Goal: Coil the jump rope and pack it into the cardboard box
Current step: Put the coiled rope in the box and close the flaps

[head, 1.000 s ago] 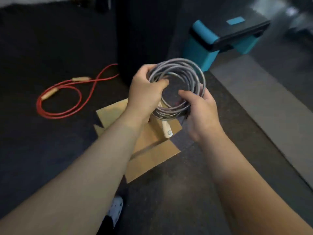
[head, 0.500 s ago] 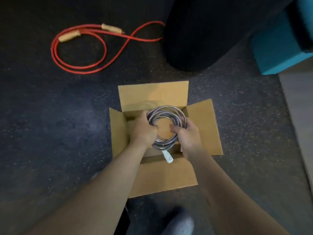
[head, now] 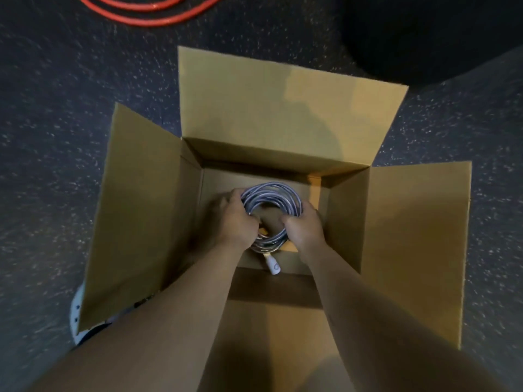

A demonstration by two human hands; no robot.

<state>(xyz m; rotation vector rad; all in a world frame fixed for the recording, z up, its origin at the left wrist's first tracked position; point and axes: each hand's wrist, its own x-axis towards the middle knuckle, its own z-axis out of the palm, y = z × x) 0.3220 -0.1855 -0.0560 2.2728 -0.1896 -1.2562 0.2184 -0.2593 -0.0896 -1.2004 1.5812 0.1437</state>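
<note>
Since the earlier frame, both hands have lowered the coiled rope [head: 271, 210] from the rim level down inside the box [head: 418, 236], and the view has closed in on the box. The box stands on the speckled dark floor [head: 56, 137] at frame centre with all four flaps folded outward. The left hand [head: 235, 219] is closed around the left side of the coil; the right hand [head: 304, 227] is closed around its lower right side. The grey coil lies near the box bottom, roughly flat; contact with the bottom cannot be determined. A white handle [head: 273, 264] projects from the coil's lower edge toward the near wall. A red rope [head: 147, 12] lies on the floor at the upper left edge. A dark rounded object [head: 424, 32] occupies the upper right. A light shoe [head: 77, 315] shows at the lower left, beside the left flap.
</note>
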